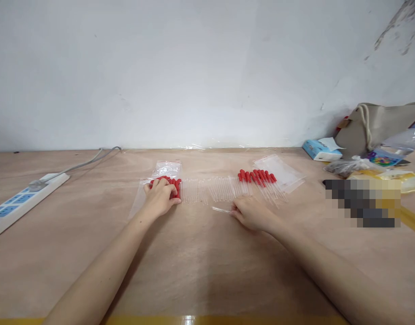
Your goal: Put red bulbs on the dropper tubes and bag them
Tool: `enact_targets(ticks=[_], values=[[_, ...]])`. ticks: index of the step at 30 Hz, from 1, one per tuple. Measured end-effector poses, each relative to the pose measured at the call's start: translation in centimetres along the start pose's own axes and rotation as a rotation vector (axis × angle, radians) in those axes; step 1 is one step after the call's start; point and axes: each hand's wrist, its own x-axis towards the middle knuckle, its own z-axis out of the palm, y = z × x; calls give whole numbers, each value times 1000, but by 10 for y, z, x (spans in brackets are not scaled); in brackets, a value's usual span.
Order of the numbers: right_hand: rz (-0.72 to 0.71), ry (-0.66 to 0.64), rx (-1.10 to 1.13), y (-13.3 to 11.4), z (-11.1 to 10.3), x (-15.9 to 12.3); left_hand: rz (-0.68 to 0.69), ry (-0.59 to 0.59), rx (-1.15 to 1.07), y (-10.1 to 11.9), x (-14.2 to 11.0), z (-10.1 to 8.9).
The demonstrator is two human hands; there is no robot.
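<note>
My left hand (160,197) is curled over a pile of red rubber bulbs (175,182), thumb and fingers closing on one at the pile's right side. The fingers hide part of the pile. Pinched in my right hand (249,213) is a thin clear dropper tube (221,209), its free end pointing left just above the table. Between the hands lies a row of bare clear tubes (221,188). Right of that row, beyond my right hand, several droppers with red bulbs (261,176) on their ends lie side by side.
Clear plastic bags (166,169) lie behind my left hand, and another bag (278,169) is behind the droppers. A power strip (27,196) with a grey cable is at left. At right are a tissue pack (322,149), a grey bag (383,126) and plastic packets.
</note>
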Motion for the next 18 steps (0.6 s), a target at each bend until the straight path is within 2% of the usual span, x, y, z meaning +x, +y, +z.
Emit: enact_targets(ticks=[6, 9, 11, 13, 16, 18], values=[[15, 81, 133, -7, 3, 2, -6, 78, 30, 0, 0, -2], [11, 96, 171, -12, 11, 4, 6, 122, 35, 10, -5, -13], [-1, 121, 155, -12, 16, 4, 64, 154, -5, 22, -10, -19], [-7, 199, 117, -9, 19, 4, 171, 133, -97, 35, -15, -19], [32, 413, 109, 2, 20, 3, 356, 14, -259, 52, -22, -8], [58, 538, 128, 10, 21, 2, 417, -70, -325, 57, -26, 2]])
